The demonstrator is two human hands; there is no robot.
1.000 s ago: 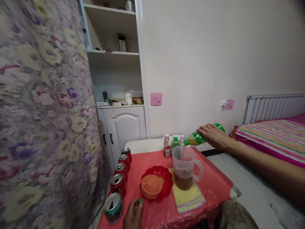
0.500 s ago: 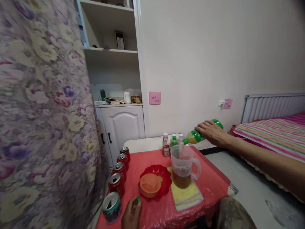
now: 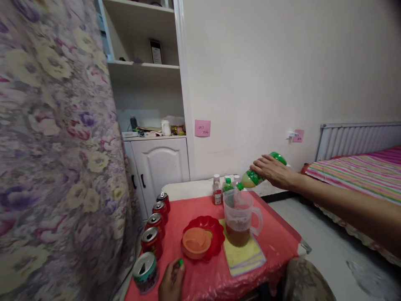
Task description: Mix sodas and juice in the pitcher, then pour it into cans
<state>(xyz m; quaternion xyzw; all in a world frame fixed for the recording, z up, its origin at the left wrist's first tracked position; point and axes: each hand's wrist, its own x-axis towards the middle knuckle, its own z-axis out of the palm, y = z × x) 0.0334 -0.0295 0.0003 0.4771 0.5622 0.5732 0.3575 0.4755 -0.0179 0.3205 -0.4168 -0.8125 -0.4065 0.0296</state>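
Note:
My right hand [image 3: 272,170] is wrapped round a green-labelled bottle [image 3: 249,179], tilted steeply with its mouth over the rim of a clear plastic pitcher [image 3: 238,217]. Brown liquid fills the lower part of the pitcher, which stands on a yellow cloth [image 3: 244,261]. Near the table's front edge my left hand [image 3: 171,281] is closed on a small green cap [image 3: 181,262]. Beside it lies a red scalloped plate [image 3: 217,240] with an orange bowl [image 3: 196,243] on it.
Several open cans [image 3: 152,241] line the left side of the red-covered table [image 3: 184,207]. Small bottles [image 3: 217,190] stand behind the pitcher. A floral curtain [image 3: 62,146] hangs at the left, a white cabinet [image 3: 163,167] stands behind, and a bed [image 3: 369,167] is at the right.
My right hand and the bottle have shifted slightly left and up, with the bottle's mouth now closer over the pitcher. My left hand still holds the cap.

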